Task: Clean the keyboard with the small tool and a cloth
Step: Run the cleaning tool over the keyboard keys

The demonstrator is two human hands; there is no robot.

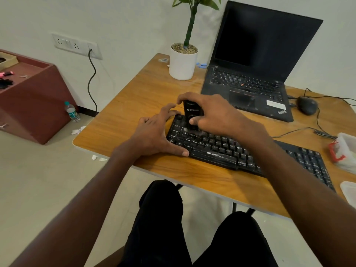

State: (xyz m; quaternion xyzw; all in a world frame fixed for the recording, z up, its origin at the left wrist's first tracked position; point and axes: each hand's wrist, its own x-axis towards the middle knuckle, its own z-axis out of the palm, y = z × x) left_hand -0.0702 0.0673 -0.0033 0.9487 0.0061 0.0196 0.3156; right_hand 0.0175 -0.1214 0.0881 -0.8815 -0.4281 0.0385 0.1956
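A black keyboard (221,151) lies slantwise on the wooden table (146,93). My right hand (213,114) grips a small black tool (191,114) and holds it upright, its lower end down on the keys at the keyboard's upper left corner. My left hand (154,133) rests flat at the keyboard's left end, fingers spread along the far corner and thumb on the front edge. No cloth shows in view.
An open black laptop (250,78) stands behind the keyboard, with a white plant pot (183,64) to its left and a black mouse (306,105) with cables to its right. A clear plastic box (346,151) sits at the right edge. A red cabinet (32,97) is on the left.
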